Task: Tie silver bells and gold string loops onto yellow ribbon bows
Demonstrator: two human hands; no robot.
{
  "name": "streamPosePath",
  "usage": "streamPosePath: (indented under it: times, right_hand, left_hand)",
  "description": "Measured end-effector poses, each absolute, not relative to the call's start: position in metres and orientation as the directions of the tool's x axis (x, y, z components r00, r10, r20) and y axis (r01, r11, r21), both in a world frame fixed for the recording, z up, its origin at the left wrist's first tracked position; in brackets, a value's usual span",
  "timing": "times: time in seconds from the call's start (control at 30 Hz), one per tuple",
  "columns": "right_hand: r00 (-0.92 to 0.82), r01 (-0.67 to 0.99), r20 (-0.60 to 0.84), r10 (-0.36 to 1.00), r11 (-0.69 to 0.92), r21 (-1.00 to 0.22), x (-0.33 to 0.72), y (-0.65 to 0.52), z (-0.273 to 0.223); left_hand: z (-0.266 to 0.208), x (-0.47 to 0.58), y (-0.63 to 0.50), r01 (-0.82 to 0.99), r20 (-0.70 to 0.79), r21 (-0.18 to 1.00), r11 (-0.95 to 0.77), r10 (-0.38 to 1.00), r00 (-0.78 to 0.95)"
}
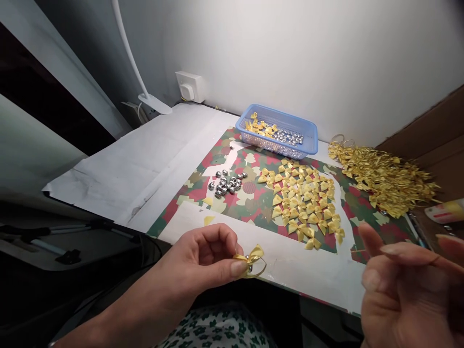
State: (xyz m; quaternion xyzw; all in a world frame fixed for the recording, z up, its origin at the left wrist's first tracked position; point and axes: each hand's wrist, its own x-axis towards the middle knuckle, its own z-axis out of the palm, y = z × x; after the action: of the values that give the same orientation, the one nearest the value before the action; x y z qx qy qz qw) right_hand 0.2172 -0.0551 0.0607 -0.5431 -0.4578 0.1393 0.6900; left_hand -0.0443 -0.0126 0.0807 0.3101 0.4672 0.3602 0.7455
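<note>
Between its thumb and forefinger my left hand [213, 256] pinches a yellow ribbon bow [256, 252], just above the near table edge. A small silvery piece shows at the bow's middle, and a thin golden loop hangs from it. My right hand [409, 285] is raised at the lower right, fingers bent and apart, with nothing seen in it. Rows of yellow bows [308, 200] lie between the hands on a camouflage-patterned board [250, 205]. Left of them sits a loose group of shiny silver bells or beads [229, 183].
A blue basket [308, 128] by the wall holds more bows and silver pieces. A heap of looped golden bows [387, 179] lies right, near a bottle [445, 211] and a cardboard wall. A white lamp [155, 103] stands back left, near a wall socket [191, 87].
</note>
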Motion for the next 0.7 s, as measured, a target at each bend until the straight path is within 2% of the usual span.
streamPosePath:
  times: [0.07,0.1,0.17,0.2,0.3,0.43,0.57,0.7]
  right_hand:
    - [0.57,0.309,0.501,0.652,0.395,-0.865,0.2,-0.056,0.064]
    - [0.534,0.293,0.483,0.694,0.384,-0.876,0.191,-0.056,0.068]
    - [0.377,0.22,0.421,0.825,0.362,-0.906,0.176,-0.057,0.073]
    - [0.221,0.15,0.363,0.905,0.337,-0.93,0.168,-0.057,0.075]
    - [0.108,0.01,0.194,0.975,0.194,-0.981,0.153,-0.058,0.073]
    - [0.077,0.066,0.008,0.997,0.003,-0.998,0.147,-0.055,0.069]
    - [-0.159,0.14,-0.053,0.986,-0.031,-0.99,0.149,-0.046,0.068]
    - [-0.184,0.041,-0.153,0.971,-0.148,-0.988,0.147,-0.042,0.066]
  left_hand:
    - [0.083,-0.044,-0.013,-0.235,-0.487,0.796,0.558,0.82,0.301]
    - [0.083,-0.043,-0.013,-0.229,-0.482,0.794,0.562,0.813,0.326]
    - [0.084,-0.043,-0.012,-0.227,-0.447,0.8,0.555,0.804,0.392]
    - [0.084,-0.042,-0.012,-0.22,-0.428,0.809,0.545,0.803,0.415]
    - [0.084,-0.041,-0.012,-0.179,-0.387,0.85,0.495,0.818,0.426]
    - [0.088,-0.04,-0.014,-0.124,-0.364,0.881,0.457,0.822,0.439]
    - [0.091,-0.039,-0.012,-0.056,-0.428,0.86,0.507,0.777,0.462]
    - [0.081,-0.041,-0.01,-0.123,-0.439,0.823,0.554,0.758,0.482]
